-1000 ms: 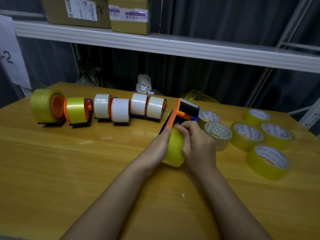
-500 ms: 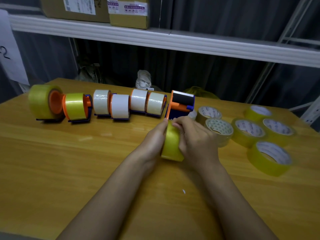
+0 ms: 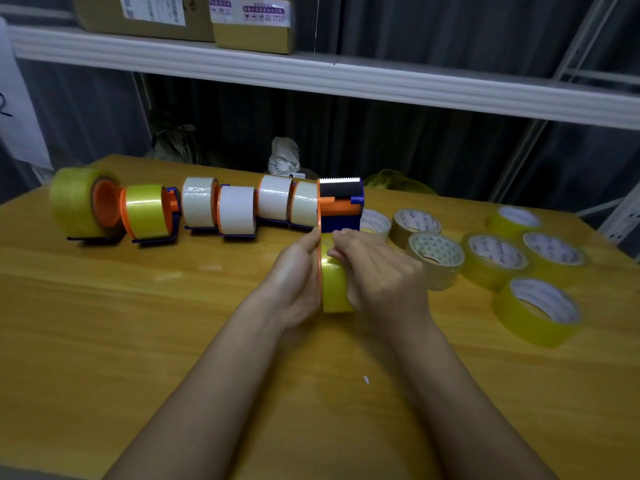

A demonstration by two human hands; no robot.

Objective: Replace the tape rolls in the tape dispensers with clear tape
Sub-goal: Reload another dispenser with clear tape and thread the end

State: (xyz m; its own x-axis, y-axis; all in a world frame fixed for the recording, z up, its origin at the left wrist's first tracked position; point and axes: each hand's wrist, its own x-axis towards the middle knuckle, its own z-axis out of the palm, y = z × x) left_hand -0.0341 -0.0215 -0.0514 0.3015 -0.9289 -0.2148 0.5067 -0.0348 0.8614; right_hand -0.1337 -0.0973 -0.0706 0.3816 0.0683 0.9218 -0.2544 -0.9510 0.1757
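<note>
You've turned the dispenser (image 3: 341,206) since 1 s ago: it lay skewed w/ its orange side plate angled left, now it's squared up, toothed blade at top and facing you, blue base just above your fingers. The yellow roll (image 3: 334,289) was mostly hidden btwn your palms; now more of its glossy face shows, seated against the orange plate. Your left hand (image 3: 298,275) has flattened along the plate's outer side. Your right hand (image 3: 377,271) has shifted so thumb & fingertips pinch at the roll's top edge, near the base.

Both hands (image 3: 346,271) grip dispenser (image 3: 341,206) — apparently.
</note>
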